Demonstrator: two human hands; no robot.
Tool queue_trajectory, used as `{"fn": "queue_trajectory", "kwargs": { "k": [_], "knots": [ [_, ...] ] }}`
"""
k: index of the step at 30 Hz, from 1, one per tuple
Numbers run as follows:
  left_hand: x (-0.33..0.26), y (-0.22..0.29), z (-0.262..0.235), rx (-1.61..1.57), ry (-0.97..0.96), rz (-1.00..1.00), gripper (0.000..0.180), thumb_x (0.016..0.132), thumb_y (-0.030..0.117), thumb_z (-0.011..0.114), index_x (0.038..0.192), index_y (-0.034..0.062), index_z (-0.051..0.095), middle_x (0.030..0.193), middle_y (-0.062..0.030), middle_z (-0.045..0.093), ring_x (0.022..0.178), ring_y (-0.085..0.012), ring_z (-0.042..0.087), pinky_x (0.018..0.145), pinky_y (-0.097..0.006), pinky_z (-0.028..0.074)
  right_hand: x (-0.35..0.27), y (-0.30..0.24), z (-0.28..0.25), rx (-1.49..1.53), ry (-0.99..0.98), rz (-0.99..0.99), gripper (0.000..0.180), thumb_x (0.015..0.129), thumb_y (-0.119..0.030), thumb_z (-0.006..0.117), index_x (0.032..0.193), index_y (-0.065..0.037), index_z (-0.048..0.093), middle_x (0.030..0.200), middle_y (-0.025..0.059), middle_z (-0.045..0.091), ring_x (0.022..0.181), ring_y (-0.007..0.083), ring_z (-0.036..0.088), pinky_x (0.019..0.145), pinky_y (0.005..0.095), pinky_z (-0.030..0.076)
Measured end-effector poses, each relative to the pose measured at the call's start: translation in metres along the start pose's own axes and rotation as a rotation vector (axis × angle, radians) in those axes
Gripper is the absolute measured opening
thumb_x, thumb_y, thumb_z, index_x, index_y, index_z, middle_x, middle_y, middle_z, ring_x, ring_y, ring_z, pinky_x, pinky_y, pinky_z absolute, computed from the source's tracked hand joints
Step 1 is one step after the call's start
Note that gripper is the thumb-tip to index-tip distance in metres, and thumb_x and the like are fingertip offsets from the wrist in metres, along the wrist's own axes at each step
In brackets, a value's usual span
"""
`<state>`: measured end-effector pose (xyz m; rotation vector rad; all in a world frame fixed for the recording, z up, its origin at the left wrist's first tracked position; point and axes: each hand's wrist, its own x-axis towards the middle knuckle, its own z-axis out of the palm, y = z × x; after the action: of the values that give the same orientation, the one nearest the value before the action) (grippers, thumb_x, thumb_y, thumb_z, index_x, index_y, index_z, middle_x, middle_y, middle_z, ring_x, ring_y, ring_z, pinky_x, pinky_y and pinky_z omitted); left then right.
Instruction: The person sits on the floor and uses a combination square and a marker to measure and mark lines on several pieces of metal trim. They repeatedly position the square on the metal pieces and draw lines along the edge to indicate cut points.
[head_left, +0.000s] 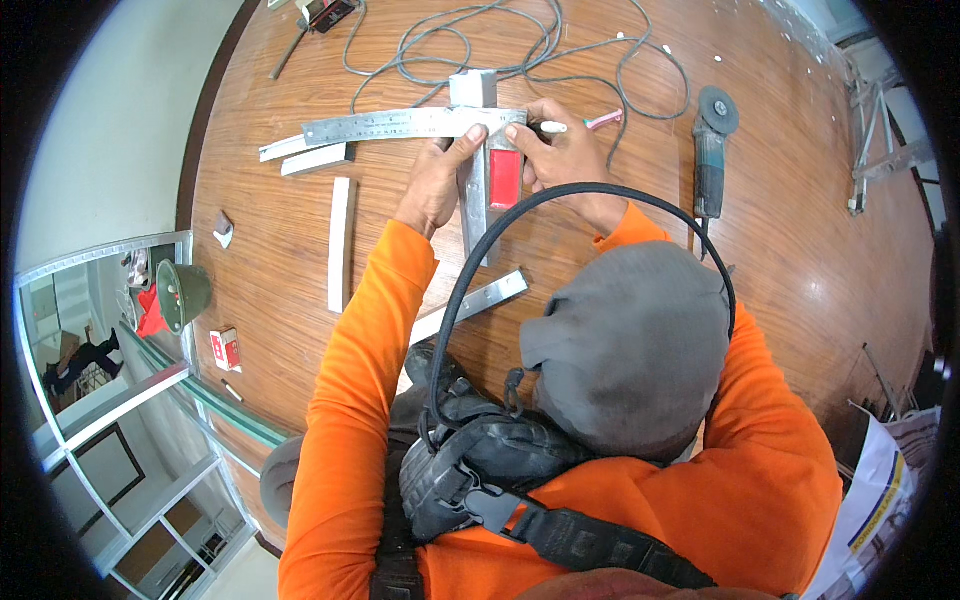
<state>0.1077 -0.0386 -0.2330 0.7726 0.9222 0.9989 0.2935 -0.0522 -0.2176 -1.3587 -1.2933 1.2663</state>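
Observation:
A silver metal bar [472, 90] runs away from me under my hands. Across it lies a steel try square [385, 124], its marked blade reaching left and a red panel on its stock. My left hand [436, 180] is closed at the bar's left side, thumb pressing by the blade's lower edge. On the other side my right hand [568, 158] grips the stock with its thumb on top. A white pen [551, 127] sticks out between the right fingers. Parts of both hands' fingers are hidden beneath the metal.
Loose metal strips [341, 245] lie left and a metal bar [498, 292] nearer me. An angle grinder [712, 150] rests right; a cable [450, 50] coils at the far side. A green bucket [186, 295] and red-white box [226, 348] stand left on the wooden floor [800, 240].

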Motion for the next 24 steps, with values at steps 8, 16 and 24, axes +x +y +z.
{"fn": "queue_trajectory", "kwargs": {
  "k": [8,16,24],
  "knots": [
    [0.006,-0.002,-0.008,0.037,0.027,0.003,0.043,0.092,0.028,0.072,0.118,-0.0046,0.06,0.107,-0.012,0.068,0.098,-0.0191,0.065,0.091,-0.032,0.051,-0.001,-0.003,0.0,0.076,-0.011,0.004,0.024,0.092,-0.017,0.068,0.107,0.002,0.062,0.076,0.0136,0.067,0.06,0.0139,0.062,0.051,0.03,0.047],
    [-0.004,0.004,-0.008,-0.048,0.021,-0.029,0.047,0.089,0.024,0.075,0.123,-0.0041,0.057,0.11,-0.0126,0.067,0.098,-0.0204,0.066,0.09,-0.032,0.052,-0.001,-0.009,0.002,0.129,-0.035,-0.014,0.025,0.093,-0.016,0.067,0.109,0.001,0.062,0.082,0.0123,0.069,0.063,0.0131,0.064,0.05,0.0284,0.048],
    [-0.002,-0.001,-0.004,-0.11,0.009,-0.041,0.052,0.088,0.029,0.076,0.123,-0.0046,0.057,0.112,-0.0139,0.065,0.101,-0.0205,0.065,0.089,-0.032,0.053,0.001,-0.001,0.001,0.109,-0.055,0.06,0.026,0.098,-0.024,0.064,0.11,-0.002,0.059,0.067,0.0015,0.059,0.049,0.0066,0.053,0.041,0.0217,0.043]
  ]
}}
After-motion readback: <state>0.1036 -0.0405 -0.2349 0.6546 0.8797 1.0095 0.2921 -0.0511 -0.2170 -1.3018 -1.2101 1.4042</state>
